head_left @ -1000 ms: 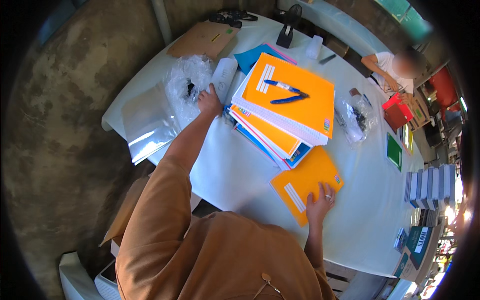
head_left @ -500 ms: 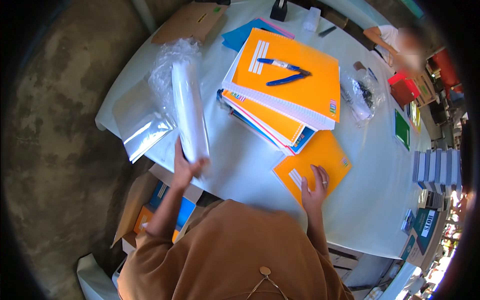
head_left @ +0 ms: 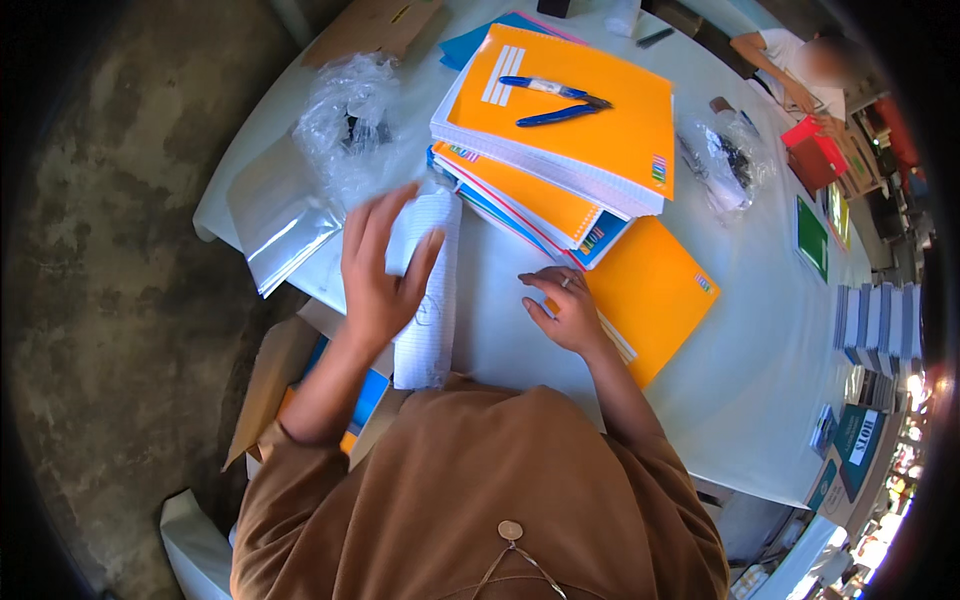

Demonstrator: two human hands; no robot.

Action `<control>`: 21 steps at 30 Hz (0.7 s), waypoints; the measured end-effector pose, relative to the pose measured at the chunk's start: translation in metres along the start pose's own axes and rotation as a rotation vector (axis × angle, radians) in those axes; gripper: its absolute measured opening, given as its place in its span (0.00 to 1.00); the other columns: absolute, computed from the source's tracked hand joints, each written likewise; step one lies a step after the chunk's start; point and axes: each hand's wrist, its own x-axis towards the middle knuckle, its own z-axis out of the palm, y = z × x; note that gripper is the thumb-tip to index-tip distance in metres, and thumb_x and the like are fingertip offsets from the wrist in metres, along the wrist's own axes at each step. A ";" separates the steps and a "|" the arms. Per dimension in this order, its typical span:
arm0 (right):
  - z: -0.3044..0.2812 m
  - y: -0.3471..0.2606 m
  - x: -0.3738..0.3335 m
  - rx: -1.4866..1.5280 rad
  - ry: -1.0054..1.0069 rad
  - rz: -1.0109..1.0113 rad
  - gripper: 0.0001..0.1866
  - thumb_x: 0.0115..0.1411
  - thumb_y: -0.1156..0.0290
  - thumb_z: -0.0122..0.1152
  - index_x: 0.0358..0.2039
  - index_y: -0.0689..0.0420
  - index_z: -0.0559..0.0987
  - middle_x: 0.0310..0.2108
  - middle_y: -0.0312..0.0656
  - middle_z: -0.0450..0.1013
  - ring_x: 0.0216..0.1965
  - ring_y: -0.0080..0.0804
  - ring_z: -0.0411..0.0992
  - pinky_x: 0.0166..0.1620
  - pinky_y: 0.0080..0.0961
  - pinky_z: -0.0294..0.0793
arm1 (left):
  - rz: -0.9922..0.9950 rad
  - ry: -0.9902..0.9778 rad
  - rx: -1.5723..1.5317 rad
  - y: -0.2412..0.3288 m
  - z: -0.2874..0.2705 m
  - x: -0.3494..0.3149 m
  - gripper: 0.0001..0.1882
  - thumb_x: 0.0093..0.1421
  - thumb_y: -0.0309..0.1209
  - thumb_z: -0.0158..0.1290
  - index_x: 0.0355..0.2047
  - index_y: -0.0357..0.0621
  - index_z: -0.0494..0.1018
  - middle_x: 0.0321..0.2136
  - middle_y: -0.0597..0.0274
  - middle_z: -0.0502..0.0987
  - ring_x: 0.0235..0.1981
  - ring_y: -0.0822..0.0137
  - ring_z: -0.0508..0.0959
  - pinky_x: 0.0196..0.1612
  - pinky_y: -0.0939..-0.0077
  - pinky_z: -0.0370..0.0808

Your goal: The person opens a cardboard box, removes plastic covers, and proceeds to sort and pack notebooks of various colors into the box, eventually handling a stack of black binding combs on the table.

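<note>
By the brown top [head_left: 520, 455] now, the white roll [head_left: 425, 340], left hand [head_left: 383, 285] over it, fingers spread, touch unclear, right hand [head_left: 573, 310] to the roll's right, thumb parted from bent fingers, loose notebook [head_left: 655, 290] farther right, notebook stack [head_left: 565, 140] beyond.

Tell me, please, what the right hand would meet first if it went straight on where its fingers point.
The right hand would probably meet the white roll on its left, across the tabletop, though depth is unclear.
</note>
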 end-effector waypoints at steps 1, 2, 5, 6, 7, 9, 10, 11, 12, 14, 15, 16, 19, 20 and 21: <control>0.000 0.005 -0.003 -0.005 0.005 0.000 0.14 0.49 0.75 0.61 0.38 0.57 0.78 0.34 0.42 0.75 0.38 0.38 0.71 0.45 0.32 0.68 | 0.147 0.005 -0.031 0.010 0.006 0.034 0.20 0.47 0.24 0.59 0.43 0.39 0.72 0.37 0.52 0.74 0.38 0.52 0.73 0.41 0.65 0.70; 0.003 0.011 -0.008 0.142 0.052 0.029 0.13 0.49 0.74 0.60 0.38 0.57 0.78 0.34 0.42 0.75 0.39 0.38 0.71 0.45 0.32 0.68 | 0.252 0.005 -0.023 0.014 0.019 0.062 0.19 0.48 0.24 0.59 0.42 0.43 0.73 0.36 0.55 0.74 0.38 0.53 0.72 0.40 0.66 0.70; 0.004 0.031 -0.021 0.314 0.161 0.003 0.13 0.49 0.73 0.59 0.37 0.59 0.78 0.33 0.42 0.76 0.38 0.38 0.72 0.44 0.31 0.70 | 0.355 -0.247 0.174 0.009 0.078 0.122 0.22 0.55 0.36 0.54 0.50 0.46 0.68 0.51 0.54 0.68 0.52 0.52 0.66 0.54 0.61 0.63; 0.003 0.034 -0.024 0.355 0.208 -0.055 0.13 0.48 0.73 0.59 0.37 0.59 0.78 0.33 0.42 0.76 0.37 0.37 0.73 0.42 0.29 0.71 | 0.372 -0.271 0.321 -0.003 0.099 0.131 0.25 0.58 0.42 0.51 0.54 0.48 0.65 0.55 0.53 0.63 0.57 0.53 0.62 0.59 0.59 0.57; 0.003 0.035 -0.026 0.350 0.217 -0.043 0.13 0.48 0.73 0.59 0.37 0.59 0.78 0.33 0.42 0.76 0.37 0.37 0.73 0.42 0.29 0.71 | 0.367 -0.292 0.426 -0.012 0.116 0.134 0.27 0.59 0.45 0.47 0.56 0.48 0.62 0.57 0.54 0.61 0.60 0.53 0.59 0.61 0.57 0.53; 0.004 0.035 -0.024 0.638 0.310 0.061 0.13 0.48 0.73 0.59 0.36 0.61 0.78 0.31 0.45 0.76 0.34 0.35 0.74 0.41 0.28 0.71 | 0.235 -0.546 0.427 -0.011 0.129 0.141 0.26 0.60 0.46 0.45 0.56 0.48 0.63 0.55 0.54 0.64 0.58 0.53 0.61 0.61 0.55 0.53; 0.004 0.034 -0.024 0.633 0.288 0.068 0.14 0.49 0.72 0.59 0.37 0.61 0.77 0.30 0.45 0.76 0.33 0.33 0.74 0.40 0.26 0.71 | 0.312 -0.529 0.450 -0.008 0.127 0.146 0.25 0.60 0.47 0.44 0.54 0.48 0.64 0.48 0.50 0.68 0.53 0.49 0.66 0.56 0.53 0.60; 0.002 0.031 -0.024 0.635 0.303 0.078 0.14 0.49 0.72 0.59 0.37 0.61 0.77 0.30 0.45 0.76 0.33 0.33 0.74 0.40 0.26 0.71 | 0.324 -0.542 0.448 -0.005 0.125 0.147 0.25 0.60 0.47 0.44 0.54 0.48 0.64 0.48 0.50 0.68 0.53 0.49 0.66 0.56 0.53 0.60; 0.001 0.029 -0.024 0.638 0.237 0.092 0.14 0.49 0.71 0.59 0.37 0.61 0.78 0.29 0.44 0.76 0.32 0.33 0.74 0.40 0.25 0.71 | 0.193 -0.458 0.290 0.004 0.116 0.144 0.24 0.60 0.46 0.46 0.52 0.47 0.66 0.46 0.49 0.68 0.50 0.48 0.68 0.53 0.56 0.63; -0.003 0.031 -0.030 0.628 0.189 0.109 0.14 0.49 0.71 0.59 0.37 0.61 0.78 0.28 0.44 0.75 0.32 0.32 0.74 0.40 0.25 0.71 | 0.113 -0.168 0.108 0.014 0.101 0.127 0.22 0.58 0.42 0.50 0.49 0.43 0.67 0.42 0.49 0.69 0.42 0.50 0.71 0.45 0.64 0.69; -0.003 0.030 -0.029 0.647 0.156 0.126 0.14 0.50 0.70 0.59 0.37 0.61 0.78 0.28 0.44 0.75 0.32 0.32 0.74 0.39 0.25 0.71 | 0.151 0.032 0.107 0.015 0.083 0.117 0.22 0.57 0.40 0.53 0.47 0.41 0.68 0.39 0.50 0.70 0.37 0.53 0.73 0.40 0.68 0.71; -0.002 0.029 -0.029 0.667 0.119 0.149 0.14 0.51 0.69 0.59 0.38 0.61 0.77 0.27 0.43 0.75 0.32 0.31 0.74 0.39 0.25 0.71 | 0.022 0.072 0.033 0.018 0.067 0.100 0.22 0.56 0.38 0.55 0.46 0.38 0.68 0.38 0.53 0.69 0.33 0.59 0.72 0.38 0.71 0.70; -0.010 0.017 -0.023 0.729 0.052 0.207 0.15 0.53 0.65 0.59 0.39 0.60 0.77 0.28 0.43 0.76 0.32 0.33 0.75 0.40 0.27 0.72 | -0.319 0.030 -0.013 0.014 0.038 0.035 0.21 0.55 0.35 0.58 0.44 0.34 0.67 0.33 0.59 0.67 0.27 0.71 0.67 0.33 0.77 0.66; -0.017 0.007 -0.017 0.734 0.046 0.209 0.15 0.53 0.65 0.59 0.39 0.60 0.77 0.28 0.43 0.76 0.32 0.33 0.75 0.40 0.27 0.72 | -0.358 0.028 0.001 0.007 0.033 0.012 0.20 0.56 0.34 0.57 0.44 0.34 0.67 0.32 0.60 0.68 0.27 0.72 0.66 0.33 0.78 0.66; -0.025 -0.007 -0.009 0.625 -0.089 0.129 0.16 0.54 0.62 0.59 0.40 0.58 0.77 0.30 0.44 0.75 0.32 0.35 0.74 0.40 0.28 0.72 | -0.398 0.027 0.017 -0.001 0.029 -0.010 0.19 0.56 0.33 0.56 0.44 0.34 0.67 0.30 0.60 0.68 0.27 0.73 0.66 0.33 0.78 0.66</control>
